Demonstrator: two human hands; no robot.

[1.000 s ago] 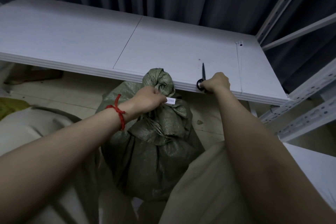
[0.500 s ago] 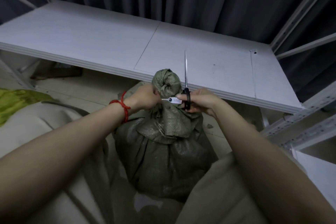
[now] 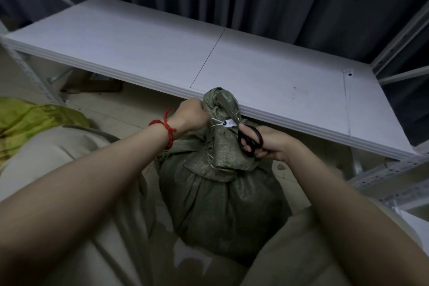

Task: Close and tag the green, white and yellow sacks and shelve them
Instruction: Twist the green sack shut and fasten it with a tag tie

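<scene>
1. The knotted green woven sack (image 3: 222, 204) stands between the person's knees, before the white shelf board (image 3: 267, 72).
2. The left hand (image 3: 190, 115) pinches the tie of the small white paper tag (image 3: 231, 122) at the sack's neck.
3. The right hand (image 3: 271, 146) grips black-handled scissors (image 3: 249, 139), blades beside the tag.

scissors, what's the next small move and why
Probably snip the white tie tail beside the tag: the left hand pulls it taut at the neck of the green sack, and the right hand holds the scissors, blades up next to it.
</scene>
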